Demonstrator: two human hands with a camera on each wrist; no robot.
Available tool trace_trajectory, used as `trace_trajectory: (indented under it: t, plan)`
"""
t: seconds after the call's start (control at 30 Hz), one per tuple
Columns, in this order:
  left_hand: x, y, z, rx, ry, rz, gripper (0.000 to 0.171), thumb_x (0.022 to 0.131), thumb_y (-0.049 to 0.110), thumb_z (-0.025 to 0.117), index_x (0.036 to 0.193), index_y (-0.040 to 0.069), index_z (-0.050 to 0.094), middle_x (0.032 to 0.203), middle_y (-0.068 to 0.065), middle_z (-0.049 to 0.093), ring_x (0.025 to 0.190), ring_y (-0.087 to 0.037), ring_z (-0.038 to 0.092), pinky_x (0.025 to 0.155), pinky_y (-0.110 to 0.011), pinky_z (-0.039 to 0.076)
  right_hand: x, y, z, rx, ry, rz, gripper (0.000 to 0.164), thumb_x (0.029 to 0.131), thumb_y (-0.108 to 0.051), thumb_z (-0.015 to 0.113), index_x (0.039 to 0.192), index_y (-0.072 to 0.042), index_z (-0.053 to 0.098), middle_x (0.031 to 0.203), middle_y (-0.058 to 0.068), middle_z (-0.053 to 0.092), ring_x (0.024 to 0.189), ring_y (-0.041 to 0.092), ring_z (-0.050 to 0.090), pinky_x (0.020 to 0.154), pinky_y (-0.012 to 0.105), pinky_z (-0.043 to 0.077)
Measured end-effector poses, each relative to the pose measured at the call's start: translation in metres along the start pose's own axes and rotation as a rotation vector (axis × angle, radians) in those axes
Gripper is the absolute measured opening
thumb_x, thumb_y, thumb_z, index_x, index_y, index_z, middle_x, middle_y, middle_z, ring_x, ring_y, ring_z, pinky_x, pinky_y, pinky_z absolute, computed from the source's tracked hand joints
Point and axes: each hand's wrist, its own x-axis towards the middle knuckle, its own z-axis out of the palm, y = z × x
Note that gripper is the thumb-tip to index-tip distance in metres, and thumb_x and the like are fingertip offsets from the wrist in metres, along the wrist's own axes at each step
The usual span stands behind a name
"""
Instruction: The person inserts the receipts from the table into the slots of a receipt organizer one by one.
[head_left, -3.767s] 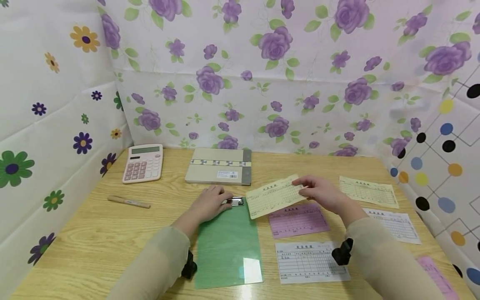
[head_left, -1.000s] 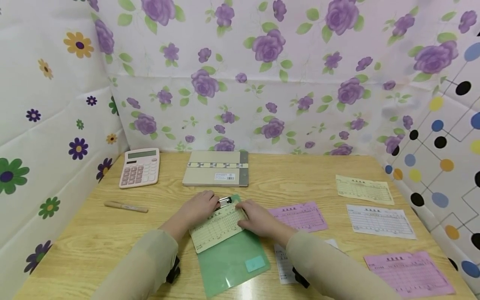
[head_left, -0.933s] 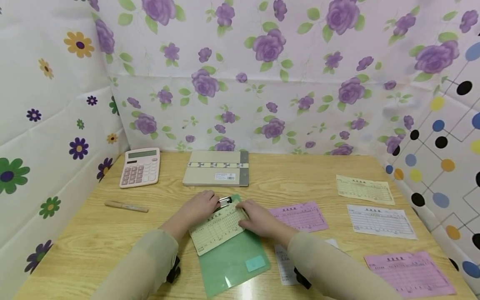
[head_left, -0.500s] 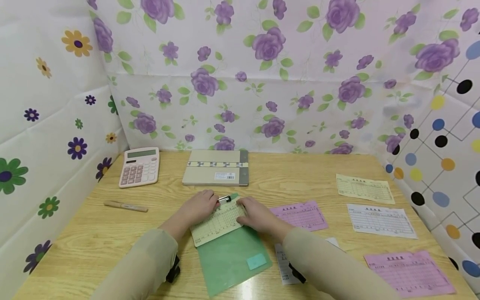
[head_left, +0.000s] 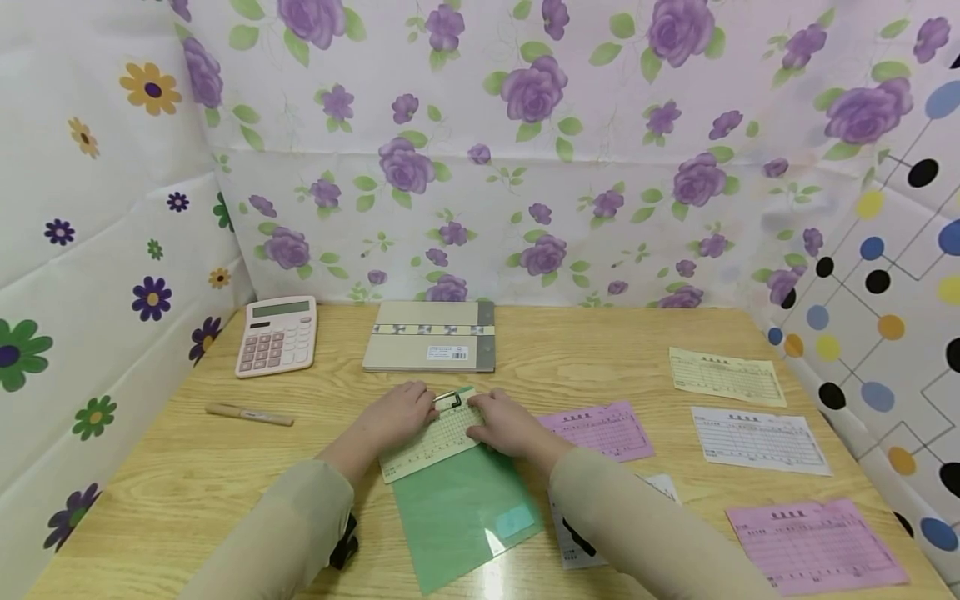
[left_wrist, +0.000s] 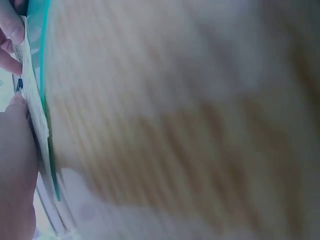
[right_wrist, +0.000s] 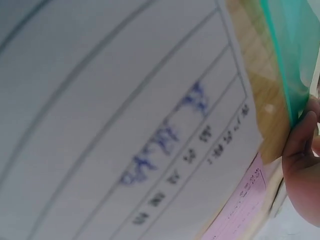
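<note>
Flowered cloth [head_left: 540, 208] hangs behind a wood-grained surface [head_left: 150, 500], where a green clip folder [head_left: 461, 500] lies with its top leaning left. A yellow slip [head_left: 431, 452] rests across that folder's upper part, its long axis slanting up toward the right and its upper edge close under the folder's metal clip [head_left: 450, 401]. The right hand [head_left: 506, 423] is nearer the slip: its fingers pinch the slip's right end at the folder's edge. The left hand [head_left: 396, 414] is nearer the clip, fingers and thumb pinching its left end; whether the clip bites the paper cannot be told. As for containers, only the folder could be one, and whether anything lies inside it does not show. Right of the folder lie a pink slip [head_left: 600, 432] and a white slip [head_left: 567, 552], partly under the right sleeve [head_left: 622, 512]; beyond its top is a notebook [head_left: 420, 350], and to its left a pen [head_left: 250, 414].
</note>
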Motion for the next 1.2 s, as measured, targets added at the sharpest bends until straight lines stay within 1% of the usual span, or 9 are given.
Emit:
trace_trajectory:
  t: [0.1, 0.17, 0.33, 0.4, 0.47, 0.57, 0.73, 0.97, 1.2]
  plan:
    - [-0.002, -0.001, 0.006, -0.011, 0.051, 0.0, 0.026, 0.099, 0.027, 0.049, 0.106, 0.004, 0.056, 0.097, -0.007, 0.05, 0.091, -0.023, 0.05, 0.086, -0.038, 0.042, -0.001, 0.001, -0.001, 0.053, -0.007, 0.013, 0.052, 0.091, -0.028, 0.062, 0.136, -0.006, 0.048, 0.111, 0.013, 0.048, 0.07, 0.013, 0.053, 0.067, 0.029, 0.044]
    - [-0.003, -0.001, 0.01, -0.041, 0.086, -0.008, 0.026, 0.098, 0.028, 0.05, 0.108, 0.004, 0.057, 0.097, -0.006, 0.05, 0.091, -0.022, 0.05, 0.085, -0.038, 0.042, -0.004, 0.003, -0.003, 0.106, -0.011, 0.017, 0.053, 0.091, -0.028, 0.062, 0.136, -0.005, 0.047, 0.108, 0.013, 0.047, 0.067, 0.014, 0.054, 0.064, 0.029, 0.045]
    - [-0.008, -0.004, 0.016, -0.123, 0.165, -0.026, 0.024, 0.097, 0.027, 0.053, 0.111, 0.009, 0.059, 0.096, -0.003, 0.049, 0.087, -0.019, 0.048, 0.079, -0.037, 0.041, -0.014, 0.013, -0.014, 0.199, -0.012, 0.01, 0.055, 0.092, -0.027, 0.061, 0.138, -0.005, 0.044, 0.109, 0.013, 0.048, 0.078, 0.017, 0.053, 0.074, 0.035, 0.046]
    - [-0.01, -0.005, 0.018, -0.129, 0.191, -0.019, 0.025, 0.096, 0.027, 0.054, 0.114, 0.011, 0.06, 0.095, -0.002, 0.049, 0.084, -0.018, 0.046, 0.076, -0.036, 0.04, -0.018, 0.021, -0.022, 0.214, 0.0, 0.016, 0.054, 0.092, -0.027, 0.06, 0.139, -0.005, 0.043, 0.111, 0.014, 0.048, 0.076, 0.016, 0.055, 0.078, 0.037, 0.046]
    - [-0.01, -0.006, 0.019, -0.138, 0.205, -0.008, 0.027, 0.096, 0.027, 0.054, 0.118, 0.011, 0.059, 0.094, -0.002, 0.048, 0.082, -0.017, 0.043, 0.073, -0.035, 0.038, -0.023, 0.029, -0.03, 0.228, 0.019, 0.035, 0.054, 0.092, -0.026, 0.06, 0.139, -0.006, 0.043, 0.113, 0.016, 0.048, 0.07, 0.015, 0.057, 0.076, 0.037, 0.047]
    - [-0.011, -0.007, 0.02, -0.153, 0.214, -0.005, 0.031, 0.096, 0.027, 0.054, 0.123, 0.012, 0.059, 0.094, -0.001, 0.047, 0.081, -0.017, 0.041, 0.072, -0.034, 0.036, -0.032, 0.044, -0.045, 0.225, 0.035, 0.049, 0.053, 0.093, -0.026, 0.059, 0.139, -0.005, 0.043, 0.112, 0.017, 0.048, 0.063, 0.014, 0.058, 0.069, 0.034, 0.047]
    - [-0.014, -0.006, 0.018, -0.194, 0.221, -0.005, 0.033, 0.095, 0.026, 0.056, 0.126, 0.013, 0.059, 0.094, -0.002, 0.047, 0.081, -0.018, 0.04, 0.072, -0.035, 0.034, -0.051, 0.07, -0.068, 0.234, 0.006, 0.031, 0.052, 0.094, -0.023, 0.057, 0.139, -0.001, 0.041, 0.109, 0.019, 0.05, 0.065, 0.02, 0.06, 0.059, 0.031, 0.047]
    - [-0.013, -0.007, 0.019, -0.228, 0.184, -0.032, 0.037, 0.097, 0.03, 0.053, 0.131, 0.016, 0.055, 0.098, -0.001, 0.047, 0.085, -0.018, 0.041, 0.074, -0.035, 0.034, -0.079, 0.115, -0.087, 0.094, 0.031, 0.009, 0.048, 0.091, -0.023, 0.062, 0.131, 0.001, 0.05, 0.1, 0.012, 0.054, 0.084, 0.02, 0.051, 0.069, 0.034, 0.045]
    - [-0.009, -0.007, 0.015, -0.267, 0.144, -0.056, 0.041, 0.097, 0.032, 0.052, 0.134, 0.017, 0.053, 0.096, 0.0, 0.045, 0.084, -0.016, 0.039, 0.071, -0.033, 0.034, -0.103, 0.148, -0.092, 0.042, 0.015, 0.058, 0.048, 0.086, -0.027, 0.069, 0.126, -0.004, 0.057, 0.102, 0.012, 0.051, 0.088, 0.021, 0.048, 0.07, 0.035, 0.042]
